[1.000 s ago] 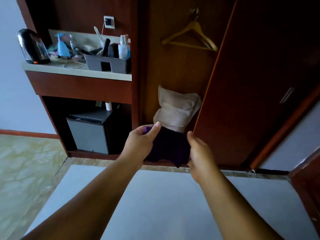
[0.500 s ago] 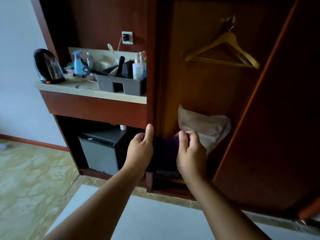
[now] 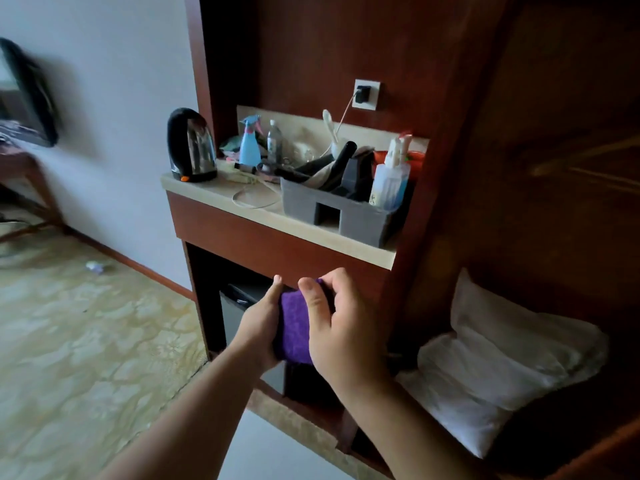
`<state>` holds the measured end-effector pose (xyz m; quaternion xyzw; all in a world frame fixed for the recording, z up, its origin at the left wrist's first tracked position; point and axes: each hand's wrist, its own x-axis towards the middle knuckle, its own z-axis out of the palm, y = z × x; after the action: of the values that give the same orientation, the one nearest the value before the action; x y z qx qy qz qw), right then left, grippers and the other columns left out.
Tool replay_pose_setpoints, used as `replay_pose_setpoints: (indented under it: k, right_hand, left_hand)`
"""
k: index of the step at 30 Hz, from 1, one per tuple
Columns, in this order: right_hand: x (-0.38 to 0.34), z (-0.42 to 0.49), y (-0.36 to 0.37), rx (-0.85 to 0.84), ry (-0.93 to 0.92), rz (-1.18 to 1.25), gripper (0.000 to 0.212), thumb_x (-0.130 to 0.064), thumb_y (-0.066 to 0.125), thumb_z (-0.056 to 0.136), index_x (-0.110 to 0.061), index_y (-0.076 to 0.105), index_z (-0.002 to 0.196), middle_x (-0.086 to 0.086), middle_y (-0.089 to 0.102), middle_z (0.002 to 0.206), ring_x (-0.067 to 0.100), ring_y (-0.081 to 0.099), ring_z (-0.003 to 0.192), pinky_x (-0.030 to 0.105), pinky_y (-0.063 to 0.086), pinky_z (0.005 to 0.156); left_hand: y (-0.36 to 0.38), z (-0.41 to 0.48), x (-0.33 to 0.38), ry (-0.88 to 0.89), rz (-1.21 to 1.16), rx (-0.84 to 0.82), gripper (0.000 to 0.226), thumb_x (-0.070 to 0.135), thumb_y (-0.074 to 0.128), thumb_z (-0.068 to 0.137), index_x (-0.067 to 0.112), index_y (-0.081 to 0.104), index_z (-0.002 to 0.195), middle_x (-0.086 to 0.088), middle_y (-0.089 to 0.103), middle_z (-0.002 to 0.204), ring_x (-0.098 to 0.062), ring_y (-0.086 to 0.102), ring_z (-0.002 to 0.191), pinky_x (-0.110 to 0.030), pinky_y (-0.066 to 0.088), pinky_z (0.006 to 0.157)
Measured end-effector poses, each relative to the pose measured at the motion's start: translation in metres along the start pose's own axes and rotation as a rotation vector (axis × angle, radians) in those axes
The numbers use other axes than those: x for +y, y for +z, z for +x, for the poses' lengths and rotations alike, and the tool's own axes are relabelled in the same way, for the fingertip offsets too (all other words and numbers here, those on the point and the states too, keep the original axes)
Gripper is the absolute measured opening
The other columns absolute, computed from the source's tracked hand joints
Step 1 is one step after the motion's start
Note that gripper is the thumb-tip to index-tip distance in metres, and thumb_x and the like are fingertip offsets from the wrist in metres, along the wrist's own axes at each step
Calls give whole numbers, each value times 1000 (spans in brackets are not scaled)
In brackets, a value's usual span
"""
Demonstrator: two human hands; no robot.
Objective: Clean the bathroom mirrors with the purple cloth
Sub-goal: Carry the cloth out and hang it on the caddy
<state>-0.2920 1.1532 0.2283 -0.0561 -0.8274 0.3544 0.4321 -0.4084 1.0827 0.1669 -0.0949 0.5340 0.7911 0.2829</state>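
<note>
The purple cloth [image 3: 294,327] is bunched into a small folded pad between my two hands, held in front of the wooden cabinet. My left hand [image 3: 261,323] grips its left side, fingers wrapped behind it. My right hand [image 3: 341,323] covers its right side, thumb pressed on the front. No mirror is in view.
A beige countertop [image 3: 221,194] carries a black kettle [image 3: 190,145], a blue spray bottle [image 3: 250,143] and a grey caddy [image 3: 332,209] full of toiletries. Below sits a dark minibar [image 3: 239,306]. White pillows [image 3: 498,358] lie in the open wardrobe at right. Marble-pattern floor [image 3: 86,341] spreads left.
My hands have drawn together and folded the cloth into a compact pad. The view has swung left, away from the wardrobe with its hanger, toward the counter and the room.
</note>
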Motion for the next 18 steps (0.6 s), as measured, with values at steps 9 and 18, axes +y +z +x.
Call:
replay_pose_setpoints:
  k: [9,18]
  right_hand:
    - [68,166,82,216,358,69,32,-42,57,99,-25,53,72,-11,57,64,-5,55,63,8,36,57]
    - [139,276,57,358,558,-36,27,-56,57,94,-30,56,89,-7,65,90,8,58,75,26,41,63]
  left_hand:
    - [36,128,148,-33,143,-143,65,71,67,77,14,63,106,-9,75,89,-33,74,75,-48,59,62]
    - [128,180,223,358,431,-381,75,59,82,67,10,59,119,-12,71,108,-24,75,87,-39,62,67]
